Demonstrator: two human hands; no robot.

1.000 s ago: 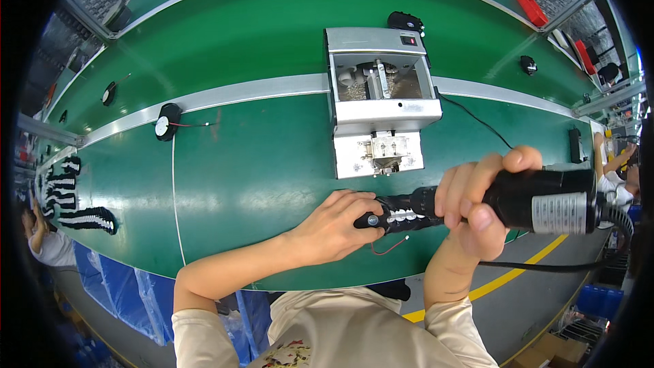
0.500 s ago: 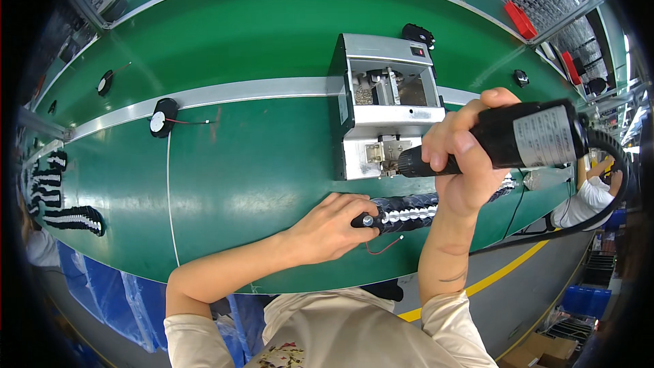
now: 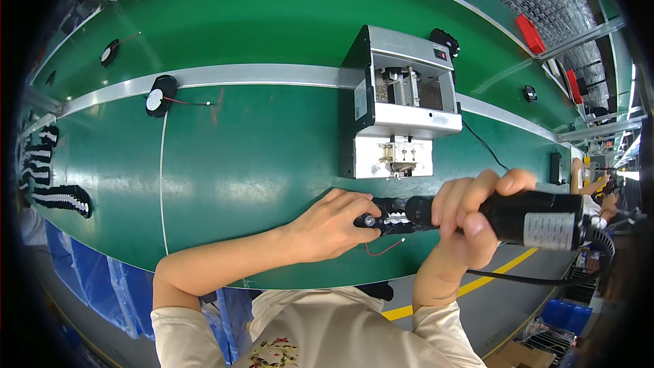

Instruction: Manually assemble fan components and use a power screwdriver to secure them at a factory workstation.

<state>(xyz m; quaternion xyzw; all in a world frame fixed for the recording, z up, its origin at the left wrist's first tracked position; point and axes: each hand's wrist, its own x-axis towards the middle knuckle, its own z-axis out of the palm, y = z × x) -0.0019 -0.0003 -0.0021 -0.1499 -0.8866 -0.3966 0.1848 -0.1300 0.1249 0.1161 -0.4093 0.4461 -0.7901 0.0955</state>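
In my right hand (image 3: 466, 218) is a black electric screwdriver (image 3: 524, 211) with a pale label. Its body lies almost level, the tip end pointing left, low over a row of black plastic parts (image 3: 396, 218) with white pieces along the middle. My left hand (image 3: 332, 227) is closed around the near-left end of that row, its fingers on the end black part (image 3: 369, 221). A thin red wire (image 3: 388, 248) trails from there onto the green bench. Just beyond stands a silver screw feeder (image 3: 402, 119). The screwdriver's bit is hidden.
A black part with a white disc (image 3: 161, 96) lies at the bench's metal strip (image 3: 272, 73). More black-and-white rows (image 3: 65, 197) sit at the far left. Black parts (image 3: 445, 42) rest behind the feeder. A red bin (image 3: 530, 34) is at the far right, and another person (image 3: 599, 208) works beyond.
My right hand has brought the screwdriver down from the feeder's front to the row of black parts. My left hand stays on the row. The view has shifted slightly.
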